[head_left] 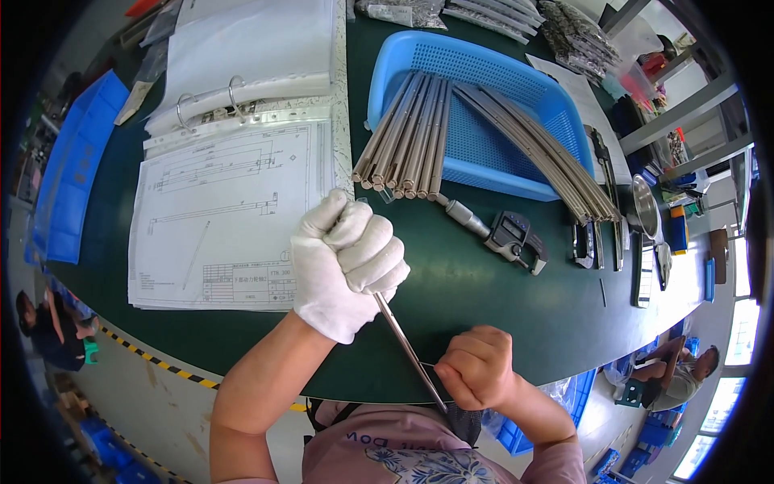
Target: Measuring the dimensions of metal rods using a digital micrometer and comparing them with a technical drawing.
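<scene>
A slim, shiny metal rod (405, 343) slants down from gloved left fingers (372, 250).

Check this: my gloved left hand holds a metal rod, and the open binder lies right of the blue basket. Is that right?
Not quite: the head view shows the open binder left of the blue basket. Your gloved left hand does hold a metal rod.

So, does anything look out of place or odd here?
Mildly odd: the left hand is gloved in white, the right hand bare, so they don't match. The loose metal rods jut over the near rim of the blue basket. No spill or damage stands out.
</scene>
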Tool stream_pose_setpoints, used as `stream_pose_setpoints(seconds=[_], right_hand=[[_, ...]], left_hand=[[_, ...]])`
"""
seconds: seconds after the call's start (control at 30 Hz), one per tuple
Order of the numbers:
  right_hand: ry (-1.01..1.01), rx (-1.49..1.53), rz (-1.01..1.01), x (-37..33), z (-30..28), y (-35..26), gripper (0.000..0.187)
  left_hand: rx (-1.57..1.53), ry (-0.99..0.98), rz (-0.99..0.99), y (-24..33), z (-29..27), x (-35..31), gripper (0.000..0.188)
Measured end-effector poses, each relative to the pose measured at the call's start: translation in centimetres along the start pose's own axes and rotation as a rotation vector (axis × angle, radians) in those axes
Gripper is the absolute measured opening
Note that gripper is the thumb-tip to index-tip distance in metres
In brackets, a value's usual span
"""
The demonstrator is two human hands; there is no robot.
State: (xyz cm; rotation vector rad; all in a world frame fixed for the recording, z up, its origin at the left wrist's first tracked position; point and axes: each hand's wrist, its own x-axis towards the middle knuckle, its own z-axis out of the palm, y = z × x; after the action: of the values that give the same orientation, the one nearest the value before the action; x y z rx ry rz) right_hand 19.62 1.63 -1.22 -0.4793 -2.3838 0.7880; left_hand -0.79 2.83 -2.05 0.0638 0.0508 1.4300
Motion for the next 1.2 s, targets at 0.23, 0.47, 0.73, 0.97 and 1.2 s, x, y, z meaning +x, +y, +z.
stream_pose_setpoints(seconds=[0.23, 0.47, 0.73, 0.97, 1.2], right_hand=[[-0.028, -0.009, 0.033, 0.5, -0.4, 0.0, 0.017], [-0.058, 0.302, 0.214, 0.3, -1.3, 0.4, 0.020], [0.279, 0.390, 0.447, -3.5, -4.0, 2.5, 0.028], [0.297, 0.020, 0.147, -3.8, -3.3, 2.8, 0.021], [0.327, 0.023, 0.080, -3.9, -2.9, 2.6, 0.022]], left_hand=[[-0.002, 0.012, -0.005, 0.3, 0.1, 0.2, 0.045], [0.029, 0.055, -0.012, 0.4, 1.5, -0.2, 0.045], [0.511, -0.568, 0.360, 0.1, 12.9, -4.1, 0.047], [1.809, -1.168, 0.534, -4.9, 14.0, 3.7, 0.017], [1.458, -0.980, 0.360, -7.2, 13.9, 6.1, 0.032]])
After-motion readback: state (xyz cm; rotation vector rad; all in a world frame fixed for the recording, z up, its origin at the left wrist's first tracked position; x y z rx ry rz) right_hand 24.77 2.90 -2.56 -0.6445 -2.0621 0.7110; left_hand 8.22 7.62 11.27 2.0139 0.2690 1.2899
